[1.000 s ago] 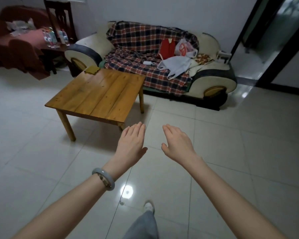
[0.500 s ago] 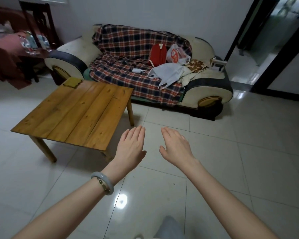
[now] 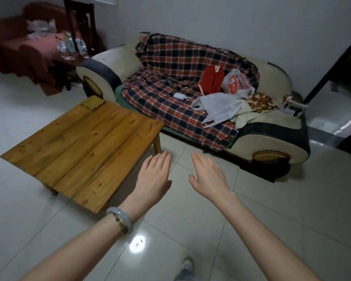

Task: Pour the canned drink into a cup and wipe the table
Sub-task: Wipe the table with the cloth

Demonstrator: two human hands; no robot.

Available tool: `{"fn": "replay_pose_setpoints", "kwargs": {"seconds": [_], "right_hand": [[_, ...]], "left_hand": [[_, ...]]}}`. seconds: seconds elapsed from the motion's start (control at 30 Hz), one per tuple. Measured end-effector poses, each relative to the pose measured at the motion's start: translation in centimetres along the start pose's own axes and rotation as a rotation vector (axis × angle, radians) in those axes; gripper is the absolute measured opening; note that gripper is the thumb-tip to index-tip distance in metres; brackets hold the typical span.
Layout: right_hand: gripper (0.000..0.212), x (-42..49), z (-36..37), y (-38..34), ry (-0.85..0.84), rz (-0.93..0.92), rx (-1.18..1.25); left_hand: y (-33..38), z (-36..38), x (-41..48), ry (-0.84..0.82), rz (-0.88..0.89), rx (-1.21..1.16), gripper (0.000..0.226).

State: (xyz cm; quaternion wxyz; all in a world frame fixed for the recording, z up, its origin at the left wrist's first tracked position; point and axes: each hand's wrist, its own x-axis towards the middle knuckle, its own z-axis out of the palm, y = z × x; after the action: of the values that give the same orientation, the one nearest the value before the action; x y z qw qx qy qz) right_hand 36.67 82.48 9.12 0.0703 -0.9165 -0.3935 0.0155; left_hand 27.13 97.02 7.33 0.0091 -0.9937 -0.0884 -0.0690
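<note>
A low wooden table [image 3: 79,147] stands on the tiled floor at the left. A yellow-green cloth [image 3: 93,103] lies on its far corner. No can and no cup show in this view. My left hand [image 3: 153,177] hovers flat, fingers straight, just right of the table's near edge, with a pale bangle on its wrist. My right hand [image 3: 209,175] is stretched out beside it, also flat and holding nothing. Both hands are over the floor, not touching anything.
A sofa [image 3: 276,142] with a plaid blanket [image 3: 170,82] stands behind the table, carrying plastic bags [image 3: 219,108] and a red pouch [image 3: 211,80]. A side table with several bottles [image 3: 69,45] is at the far left. A dark doorway [image 3: 332,82] opens at the right.
The view has moved closer to the table and sofa and swung slightly; the table now sits nearer my left hand. Both hands stay flat and empty.
</note>
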Motion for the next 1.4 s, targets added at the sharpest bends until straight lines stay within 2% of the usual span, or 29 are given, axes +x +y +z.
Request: {"fn": "replay_pose_setpoints", "kwargs": {"seconds": [0.2,0.43,0.63,0.97,1.4], "right_hand": [[0.06,8.5,-0.2,5.2,-0.017,-0.131,0.009],[0.063,18.5,1.2,5.5,-0.047,-0.3,0.04],[0.062,28.9,3.4,3.8,-0.039,-0.427,0.036],[0.063,46.5,4.5,-1.3,0.001,-0.533,0.083],[0.066,61.3,8.4,-8.0,-0.146,-0.802,0.061]], "left_hand": [[-0.4,1.8,7.4,0.0,-0.134,0.011,0.087],[-5.0,3.9,13.4,-0.006,-0.282,0.053,0.088],[-11.5,6.1,19.1,-0.015,-0.38,0.08,0.091],[-24.5,7.6,28.5,-0.031,-0.507,0.096,0.086],[-35.0,10.2,33.5,-0.073,-0.776,0.125,0.086]]}}
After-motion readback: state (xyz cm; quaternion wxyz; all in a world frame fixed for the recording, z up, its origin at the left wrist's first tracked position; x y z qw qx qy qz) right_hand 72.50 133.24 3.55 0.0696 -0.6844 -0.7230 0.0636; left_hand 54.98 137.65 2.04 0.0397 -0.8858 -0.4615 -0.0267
